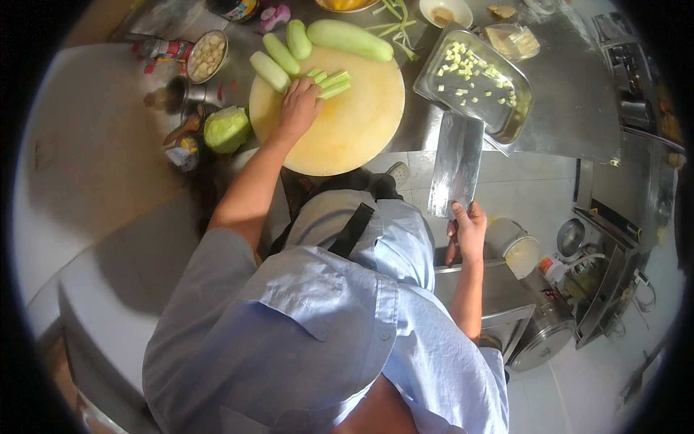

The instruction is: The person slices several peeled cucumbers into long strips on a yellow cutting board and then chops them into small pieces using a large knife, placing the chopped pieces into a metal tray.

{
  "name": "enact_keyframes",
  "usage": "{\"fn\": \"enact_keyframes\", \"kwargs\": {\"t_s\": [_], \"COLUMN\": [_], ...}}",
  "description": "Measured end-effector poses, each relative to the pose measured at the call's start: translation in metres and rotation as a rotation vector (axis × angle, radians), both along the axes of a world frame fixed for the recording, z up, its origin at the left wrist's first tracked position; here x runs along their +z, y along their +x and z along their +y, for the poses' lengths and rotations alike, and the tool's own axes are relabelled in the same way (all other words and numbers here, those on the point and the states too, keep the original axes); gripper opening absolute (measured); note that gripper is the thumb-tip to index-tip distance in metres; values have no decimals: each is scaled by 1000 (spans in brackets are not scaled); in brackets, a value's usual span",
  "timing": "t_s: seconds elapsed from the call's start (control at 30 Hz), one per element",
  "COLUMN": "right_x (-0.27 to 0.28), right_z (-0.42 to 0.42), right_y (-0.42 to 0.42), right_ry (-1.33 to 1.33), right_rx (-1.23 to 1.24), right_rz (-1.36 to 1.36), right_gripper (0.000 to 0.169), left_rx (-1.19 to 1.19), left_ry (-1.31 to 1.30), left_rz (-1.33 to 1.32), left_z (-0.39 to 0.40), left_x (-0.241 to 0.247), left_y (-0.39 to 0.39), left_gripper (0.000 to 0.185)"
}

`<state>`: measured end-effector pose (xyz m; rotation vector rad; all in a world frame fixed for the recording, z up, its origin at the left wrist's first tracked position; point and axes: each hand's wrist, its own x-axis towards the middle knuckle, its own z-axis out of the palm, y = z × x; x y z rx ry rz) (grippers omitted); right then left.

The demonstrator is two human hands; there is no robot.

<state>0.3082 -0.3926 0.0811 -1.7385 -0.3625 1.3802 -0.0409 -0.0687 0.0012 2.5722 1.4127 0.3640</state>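
My left hand (301, 104) lies over the left part of a round yellow cutting board (352, 130), its fingertips at the near ends of pale green gourd strips (334, 84). Whether the fingers grip any strip is hidden. By its handle, my right hand (467, 230) holds a broad metal cleaver (457, 163), out past the table's front edge. Along the board's far left rim lie shorter gourd pieces (281, 53) and one long gourd (349, 39). Small gourd cubes (461, 59) are scattered in a steel tray (512, 130) to the right, just beyond the blade.
A cabbage (226, 129) sits left of the board, with a bowl of garlic cloves (208, 57) farther back. Beyond the tray are a white bowl (445, 12) and a plastic bag (512, 42). A bucket (512, 244) and a lidded steel pot (542, 344) stand low at right.
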Motion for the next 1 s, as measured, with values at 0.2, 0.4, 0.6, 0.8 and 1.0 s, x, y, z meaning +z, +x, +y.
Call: {"fn": "enact_keyframes", "kwargs": {"t_s": [0.2,0.4,0.6,0.8,1.0], "right_x": [16,17,18,21,24], "right_z": [-4,7,43,109,162], "right_y": [-25,-56,-65,-59,-74], "right_ry": [4,71,-26,-1,274], "right_rx": [-113,-137,130,713,1086], "right_rz": [-84,-42,-184,-527,-849], "right_gripper": [11,9,14,17,24], "left_rx": [-116,-69,-286,-272,-125], "left_ry": [6,-172,-258,-32,79], "left_rz": [54,-55,-209,-283,-348], "left_z": [-9,-24,-17,-74,-123], "left_x": [-6,-21,2,-4,-15], "left_y": [17,14,22,8,-4], "left_gripper": [30,29,14,22,35]}}
